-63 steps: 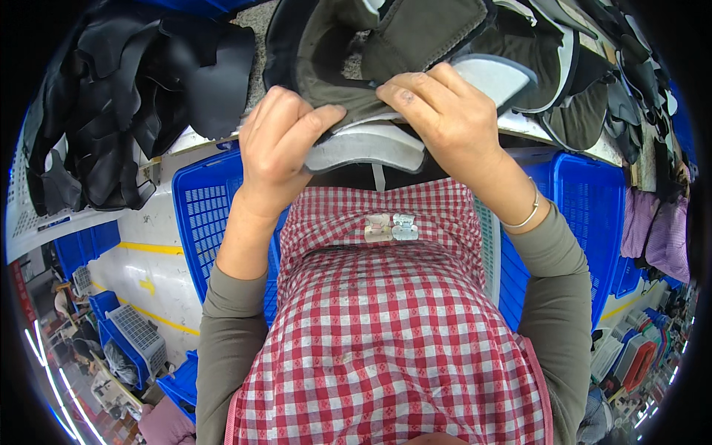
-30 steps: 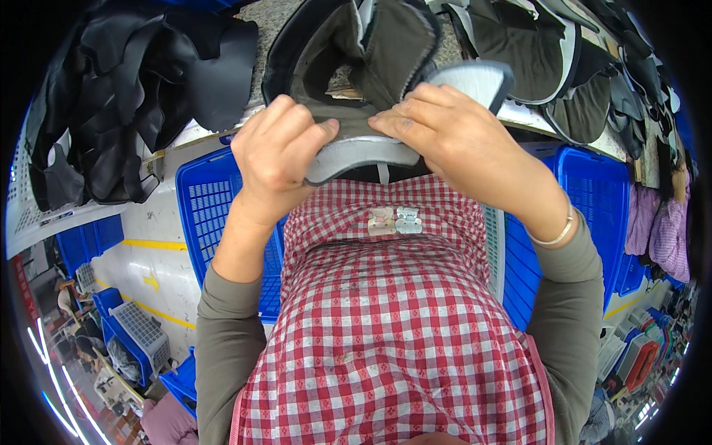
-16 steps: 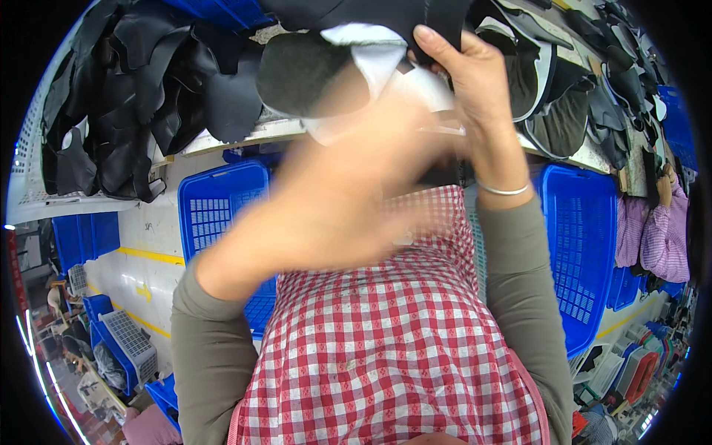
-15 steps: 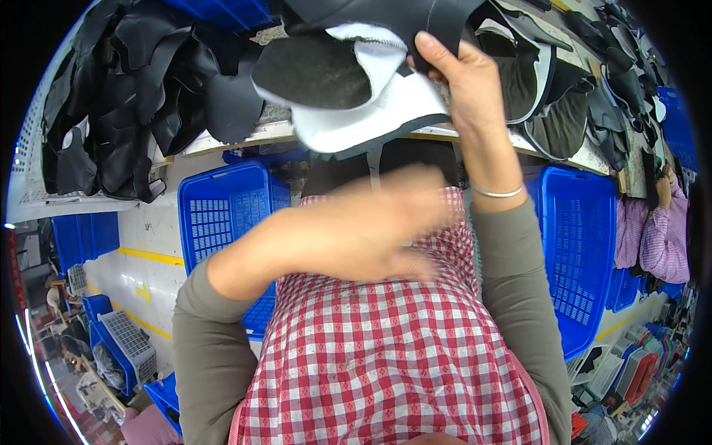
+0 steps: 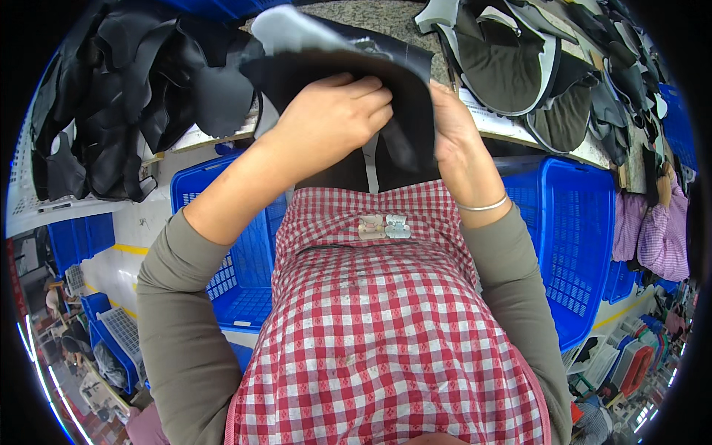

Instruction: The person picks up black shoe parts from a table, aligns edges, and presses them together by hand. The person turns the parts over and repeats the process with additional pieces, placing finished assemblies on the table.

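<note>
A black leather shoe upper piece (image 5: pixel 410 104) with white lining is raised above the near edge of the worktable (image 5: pixel 363 13). My left hand (image 5: pixel 337 111) lies against its dark face, fingers curled and closed; whether they pinch a fold of it is partly hidden. At the right edge of the piece, my right hand (image 5: pixel 456 130) grips it, some of the fingers out of sight behind the leather. To the right, more upper pieces (image 5: pixel 504 70) with dark fuzzy insides and white edges lie on the table.
On the left, black leather pieces (image 5: pixel 167 81) heap over a white basket (image 5: pixel 33 167). Blue crates stand below the table at left (image 5: pixel 252 297) and right (image 5: pixel 578 252). Another person's checked sleeve (image 5: pixel 664 241) shows at far right, near more leather pieces (image 5: pixel 623 81).
My left hand has swung up from in front of my apron onto the piece. The piece has turned, its dark face now toward me, and my right hand has come lower.
</note>
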`<state>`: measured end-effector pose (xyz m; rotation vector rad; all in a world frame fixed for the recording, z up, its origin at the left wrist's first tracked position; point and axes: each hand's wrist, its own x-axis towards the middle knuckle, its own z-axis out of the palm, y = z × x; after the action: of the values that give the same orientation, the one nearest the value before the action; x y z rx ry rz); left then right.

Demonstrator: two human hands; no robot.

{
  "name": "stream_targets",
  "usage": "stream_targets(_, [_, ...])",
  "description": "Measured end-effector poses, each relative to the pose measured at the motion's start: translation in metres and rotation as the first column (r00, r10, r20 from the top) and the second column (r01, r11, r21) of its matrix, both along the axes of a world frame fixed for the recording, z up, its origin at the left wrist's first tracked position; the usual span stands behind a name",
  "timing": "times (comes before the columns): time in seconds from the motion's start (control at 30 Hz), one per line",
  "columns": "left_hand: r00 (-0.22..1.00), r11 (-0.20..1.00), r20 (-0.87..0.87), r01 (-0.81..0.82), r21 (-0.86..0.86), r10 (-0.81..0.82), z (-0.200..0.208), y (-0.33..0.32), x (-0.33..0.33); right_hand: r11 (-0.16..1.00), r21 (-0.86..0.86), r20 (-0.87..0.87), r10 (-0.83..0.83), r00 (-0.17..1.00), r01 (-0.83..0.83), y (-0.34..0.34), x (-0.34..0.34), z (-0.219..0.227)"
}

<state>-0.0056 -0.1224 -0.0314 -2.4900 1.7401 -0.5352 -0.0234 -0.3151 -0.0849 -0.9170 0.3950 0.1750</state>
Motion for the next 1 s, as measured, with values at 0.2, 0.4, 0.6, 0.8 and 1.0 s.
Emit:
stream_targets(0.2, [0.989, 0.916, 0.141, 0.093, -0.389, -0.041, 0.043, 0.006, -0.018, 0.993, -0.102, 0.425, -0.014, 0.905, 0.064, -0.001, 0.002, 0.034])
stream_targets(0.4, [0.932, 0.952, 0.230, -0.239, -0.194, 0.280, 0.047, 0.009, -0.013, 0.961, -0.248, 0.356, -0.031, 0.934, 0.126, 0.020, 0.002, 0.029])
stream_targets(0.6, [0.214, 0.455, -0.946, -0.837, -0.305, -0.242, -0.020, 0.033, 0.003, 0.997, -0.043, 0.215, -0.053, 0.975, 0.064, 0.023, -0.004, -0.032])
stream_targets(0.8, [-0.131, 0.118, -0.344, -0.991, 0.059, -0.930, -0.095, -0.004, -0.032, 0.989, -0.084, 0.183, -0.107, 0.977, 0.124, 0.031, -0.007, -0.023])
stream_targets(1.0, [0.084, 0.192, -0.777, -0.948, -0.256, -0.624, -0.067, 0.023, -0.033, 0.972, -0.220, 0.442, 0.024, 0.897, 0.083, 0.024, -0.013, -0.020])
